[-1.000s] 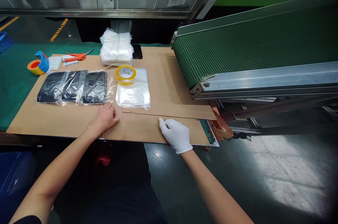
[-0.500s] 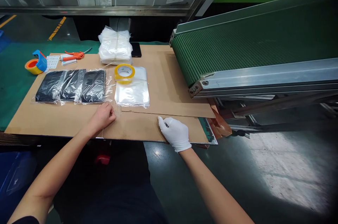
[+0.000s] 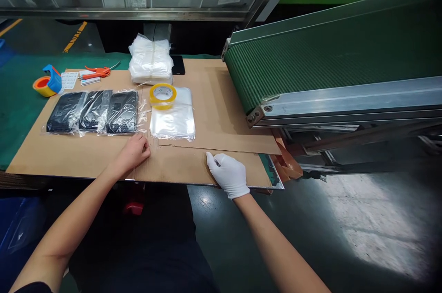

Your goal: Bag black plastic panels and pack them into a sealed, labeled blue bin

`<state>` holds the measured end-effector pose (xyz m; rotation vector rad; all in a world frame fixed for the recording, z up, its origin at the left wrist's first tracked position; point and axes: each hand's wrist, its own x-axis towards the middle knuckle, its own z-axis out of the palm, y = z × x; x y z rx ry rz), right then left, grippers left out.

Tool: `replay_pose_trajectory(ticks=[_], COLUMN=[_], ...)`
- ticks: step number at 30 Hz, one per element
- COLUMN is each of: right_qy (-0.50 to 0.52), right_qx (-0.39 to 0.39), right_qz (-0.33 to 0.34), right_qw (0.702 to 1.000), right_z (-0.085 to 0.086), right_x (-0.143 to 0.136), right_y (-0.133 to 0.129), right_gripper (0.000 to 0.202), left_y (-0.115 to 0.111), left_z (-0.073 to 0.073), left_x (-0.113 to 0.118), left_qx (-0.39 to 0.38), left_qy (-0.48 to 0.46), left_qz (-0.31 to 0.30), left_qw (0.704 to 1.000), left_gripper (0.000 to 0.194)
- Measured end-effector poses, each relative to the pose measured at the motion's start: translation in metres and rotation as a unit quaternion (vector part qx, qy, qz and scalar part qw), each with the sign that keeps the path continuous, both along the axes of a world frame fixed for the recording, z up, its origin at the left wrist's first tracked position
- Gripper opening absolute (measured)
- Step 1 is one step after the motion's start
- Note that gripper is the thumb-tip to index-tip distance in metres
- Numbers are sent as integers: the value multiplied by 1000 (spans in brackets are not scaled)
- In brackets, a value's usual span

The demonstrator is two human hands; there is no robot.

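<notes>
My bare left hand [image 3: 136, 149] rests on the cardboard sheet [image 3: 176, 164], fingers curled, just below three black items in clear plastic [image 3: 121, 113]. Nothing shows in it. My right hand [image 3: 228, 173], in a white glove, lies curled at the cardboard's front edge with nothing visible in it. Between and beyond the hands is a stack of clear bags [image 3: 174, 122] with a yellow tape roll [image 3: 163, 95] lying on it. Farther back sits a tied bundle of white plastic bags [image 3: 151, 60].
A green conveyor [image 3: 311, 62] with metal rails juts in from the right over the table. At the back left lie a tape dispenser [image 3: 48, 82], label sheets [image 3: 69, 80] and an orange air gun [image 3: 98, 72]. A black phone [image 3: 178, 65] lies beside the bundle.
</notes>
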<state>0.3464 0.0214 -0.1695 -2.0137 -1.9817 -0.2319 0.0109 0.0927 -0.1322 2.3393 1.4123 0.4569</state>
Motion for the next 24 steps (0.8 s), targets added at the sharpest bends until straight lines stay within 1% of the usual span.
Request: replay_pose_trajectory(ticks=[3,7,15,20,24], right_qy=[3,5,-1,-8,-3], right_qx=[6,12,8,15,20], right_qz=[4,4,8,4,6], right_qw=[1000,1000,1000,1000,1000], right_z=[0,0,1,1,1], right_x=[0,-1,-1,-1,-2], right_y=[0,0,0,0,1], right_gripper=[56,56,57,56,56], left_y=[0,1,6,6,7], left_z=[1,1,-1,0,-2], left_x=[-2,-7,-12,-17,-18], left_qx=[5,-3,-23,-26,2], left_qy=[16,28,-9,-28,-1], left_qz=[-7,-31,-27,-66,-82], left_qw=[1000,999,999,997,997], left_gripper=[11,12,17,13,19])
